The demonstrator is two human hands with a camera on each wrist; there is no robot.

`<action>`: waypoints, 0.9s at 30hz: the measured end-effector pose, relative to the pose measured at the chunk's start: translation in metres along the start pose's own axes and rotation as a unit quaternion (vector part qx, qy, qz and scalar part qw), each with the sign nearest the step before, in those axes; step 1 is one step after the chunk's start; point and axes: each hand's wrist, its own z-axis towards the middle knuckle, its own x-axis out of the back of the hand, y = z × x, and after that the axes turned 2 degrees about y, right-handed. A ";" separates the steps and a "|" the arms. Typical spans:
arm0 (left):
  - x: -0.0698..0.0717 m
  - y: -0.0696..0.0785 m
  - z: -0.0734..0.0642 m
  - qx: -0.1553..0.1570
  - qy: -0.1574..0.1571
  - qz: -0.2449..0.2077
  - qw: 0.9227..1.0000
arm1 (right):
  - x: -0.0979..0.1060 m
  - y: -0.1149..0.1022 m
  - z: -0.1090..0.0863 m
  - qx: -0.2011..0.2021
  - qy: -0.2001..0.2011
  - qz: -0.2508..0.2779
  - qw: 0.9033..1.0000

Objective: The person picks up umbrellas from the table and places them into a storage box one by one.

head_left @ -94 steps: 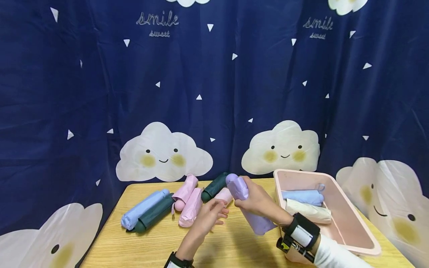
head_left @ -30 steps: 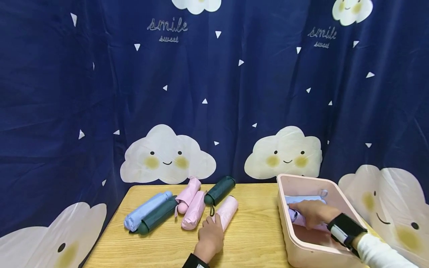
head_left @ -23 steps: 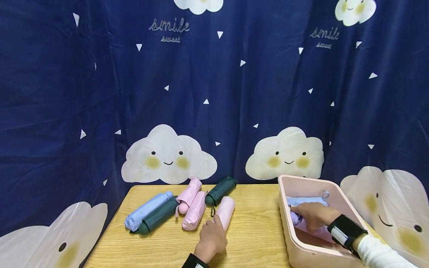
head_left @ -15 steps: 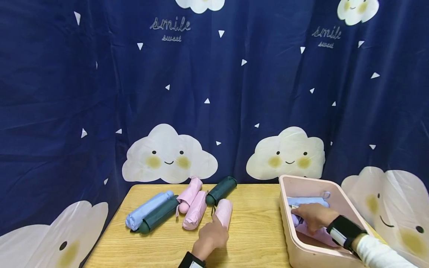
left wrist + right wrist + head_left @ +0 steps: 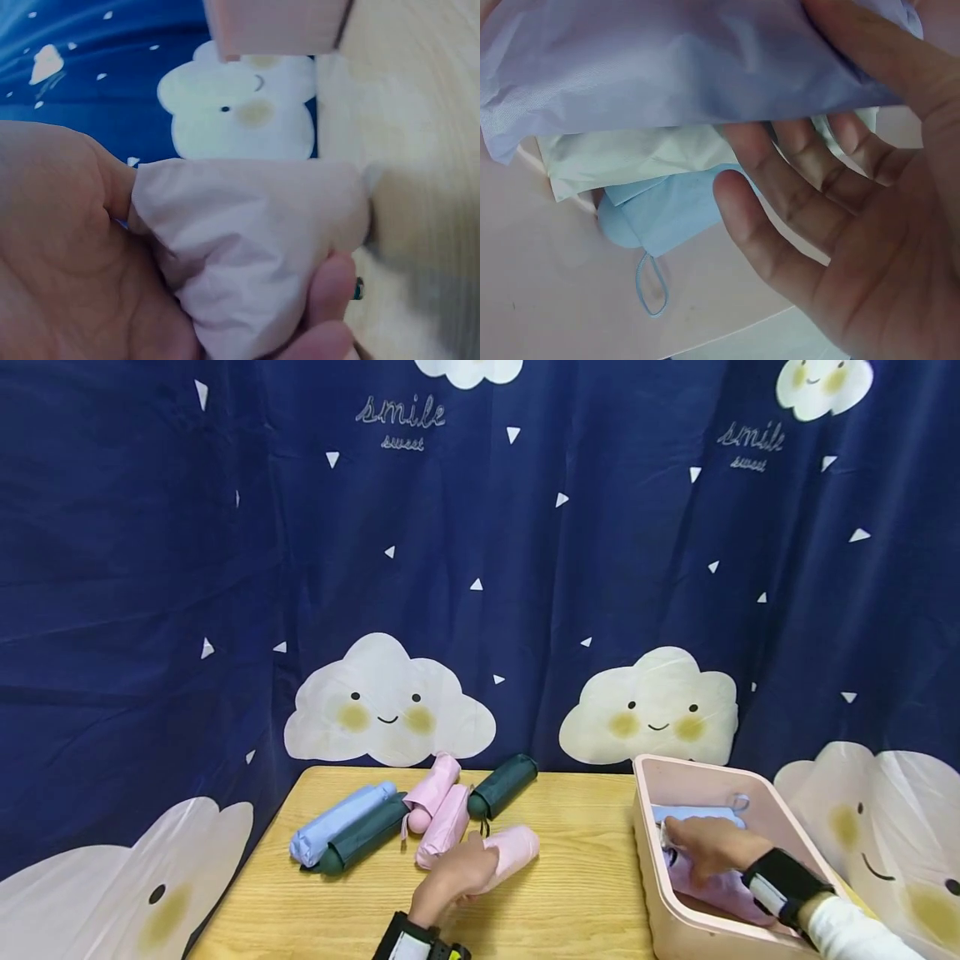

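My left hand (image 5: 461, 868) grips a pale pink folding umbrella (image 5: 514, 852) near the table's middle, its far end pointing right. In the left wrist view the fingers and thumb wrap the pink cloth. My right hand (image 5: 708, 843) reaches down into the pink bin (image 5: 654, 885). There a lavender folding umbrella (image 5: 667, 67) lies against it, thumb along one side and loosely extended fingers (image 5: 787, 247) at the other. Beside it in the bin lie a white folding umbrella (image 5: 645, 154) and a light blue one (image 5: 675, 214) with a wrist loop. The lavender umbrella's far end is partly hidden.
On the wooden table (image 5: 577, 902) lie a blue umbrella (image 5: 337, 822), a dark green one (image 5: 367, 835), two pink umbrellas (image 5: 435, 789) and another dark green umbrella (image 5: 504, 785). A dark blue curtain (image 5: 525, 568) hangs behind.
The right hand has carried the lavender umbrella from above the table into the bin. The left hand has taken hold of the pale pink umbrella, and its far end has swung right.
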 end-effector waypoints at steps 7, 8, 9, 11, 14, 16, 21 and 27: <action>0.008 0.001 -0.002 0.007 -0.030 -0.102 0.994 | 0.007 0.003 -0.001 0.016 0.012 0.034 0.999; 0.009 0.001 -0.003 0.006 -0.030 -0.114 0.993 | 0.008 0.002 0.000 0.030 0.018 0.036 0.999; 0.011 0.002 -0.004 0.006 -0.030 -0.122 0.992 | 0.010 0.002 0.001 0.044 0.026 0.033 0.998; 0.013 0.003 -0.005 0.001 -0.030 -0.137 0.990 | 0.015 -0.001 0.003 0.073 0.046 0.036 0.996; 0.019 0.007 -0.007 -0.006 -0.033 -0.161 0.986 | 0.027 -0.008 0.007 0.113 0.092 0.045 0.988; 0.022 0.010 -0.008 -0.011 -0.035 -0.184 0.982 | 0.037 -0.016 0.010 0.115 0.125 0.047 0.984; 0.028 0.017 -0.011 -0.016 -0.032 -0.241 0.970 | 0.063 -0.043 0.013 0.034 0.203 0.013 0.978; 0.032 0.024 -0.015 -0.027 -0.028 -0.307 0.951 | 0.084 -0.081 0.017 -0.030 0.275 0.034 0.960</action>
